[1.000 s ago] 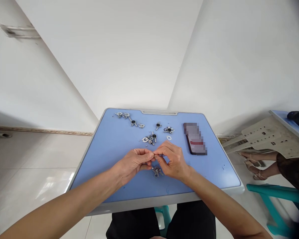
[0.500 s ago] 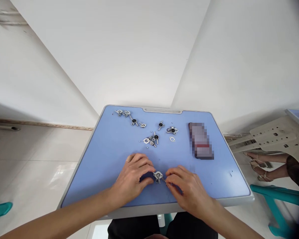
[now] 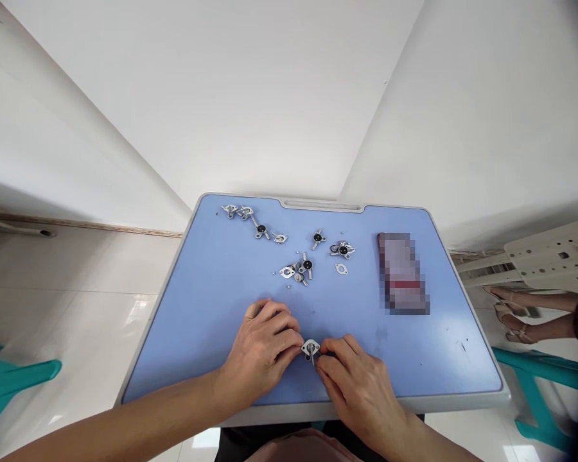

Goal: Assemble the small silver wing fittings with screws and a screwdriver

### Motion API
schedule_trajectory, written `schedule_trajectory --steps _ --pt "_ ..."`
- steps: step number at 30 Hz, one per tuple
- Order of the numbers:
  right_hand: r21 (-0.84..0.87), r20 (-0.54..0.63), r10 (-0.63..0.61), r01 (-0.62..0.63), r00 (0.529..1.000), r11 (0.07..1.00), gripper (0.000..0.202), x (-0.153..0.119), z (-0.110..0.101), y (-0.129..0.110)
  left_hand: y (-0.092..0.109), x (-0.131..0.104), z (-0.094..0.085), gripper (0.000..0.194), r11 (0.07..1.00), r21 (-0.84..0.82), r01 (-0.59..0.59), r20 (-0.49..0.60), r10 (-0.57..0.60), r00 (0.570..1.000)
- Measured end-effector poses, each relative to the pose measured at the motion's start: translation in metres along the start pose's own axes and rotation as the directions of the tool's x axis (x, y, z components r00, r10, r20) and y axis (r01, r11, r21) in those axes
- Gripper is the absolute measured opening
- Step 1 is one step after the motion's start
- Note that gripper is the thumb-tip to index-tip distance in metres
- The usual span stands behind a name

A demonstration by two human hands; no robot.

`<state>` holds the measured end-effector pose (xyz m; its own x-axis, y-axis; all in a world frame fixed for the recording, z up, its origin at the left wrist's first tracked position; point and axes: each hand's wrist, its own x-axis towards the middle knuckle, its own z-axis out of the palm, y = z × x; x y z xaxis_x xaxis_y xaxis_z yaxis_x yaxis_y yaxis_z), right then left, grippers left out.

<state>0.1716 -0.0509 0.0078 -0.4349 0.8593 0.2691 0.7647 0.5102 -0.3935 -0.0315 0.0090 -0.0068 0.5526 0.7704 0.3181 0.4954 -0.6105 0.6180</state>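
Between my hands, near the front of the blue desk, is a small metal valve-like fitting (image 3: 311, 349) with an oval two-hole flange on top and a thin stem pointing toward me. My left hand (image 3: 264, 343) has its thumb and fingers closed on the fitting's left end. From the other side, my right hand (image 3: 356, 372) pinches the right end with thumb and forefinger. The fitting's ends are hidden by my fingertips. Beyond my hands lie a cluster of similar fittings (image 3: 307, 264), a loose oval flange plate (image 3: 341, 269) and several tiny screws.
More metal fittings (image 3: 261, 229) lie at the desk's back left, and others (image 3: 343, 250) at centre right. A blurred-out rectangular object (image 3: 403, 274) rests on the right of the desk (image 3: 183, 333). Teal stools (image 3: 539, 369) stand beside it; another person's feet (image 3: 515, 321) show at right.
My left thumb and fingers have closed onto the fitting's left end. My right fingers have moved in against its right end. The view has shifted slightly.
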Motion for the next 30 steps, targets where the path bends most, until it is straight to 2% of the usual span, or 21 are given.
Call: schedule_trajectory --steps 4,8,12,23,30 --pt "-0.003 -0.002 0.019 -0.019 1.000 1.000 0.019 0.0008 0.0016 -0.0019 -0.0006 0.0010 -0.0006 0.015 1.000 -0.013 0.013 0.012 -0.013 1.000" --pt "-0.021 0.000 0.035 -0.035 0.999 0.999 0.018 0.0017 0.0023 -0.0036 -0.0008 0.0018 -0.0039 0.002 1.000 -0.027 0.005 0.042 -0.004 0.999" --pt "-0.035 0.006 0.045 -0.045 0.999 0.998 0.016 0.0009 0.0041 -0.0048 -0.0010 0.0020 -0.0062 0.005 0.999 -0.045 -0.004 0.060 0.006 0.998" --pt "-0.050 0.022 0.060 -0.059 0.998 0.997 0.015 -0.0029 0.0048 -0.0076 -0.0031 -0.0001 -0.0033 0.011 0.998 -0.050 -0.024 0.018 0.025 1.000" --pt "-0.071 -0.023 0.055 -0.056 0.998 0.996 0.016 -0.0016 0.0054 -0.0084 -0.0031 -0.0009 -0.0034 0.012 0.998 -0.051 -0.027 0.003 0.028 1.000"
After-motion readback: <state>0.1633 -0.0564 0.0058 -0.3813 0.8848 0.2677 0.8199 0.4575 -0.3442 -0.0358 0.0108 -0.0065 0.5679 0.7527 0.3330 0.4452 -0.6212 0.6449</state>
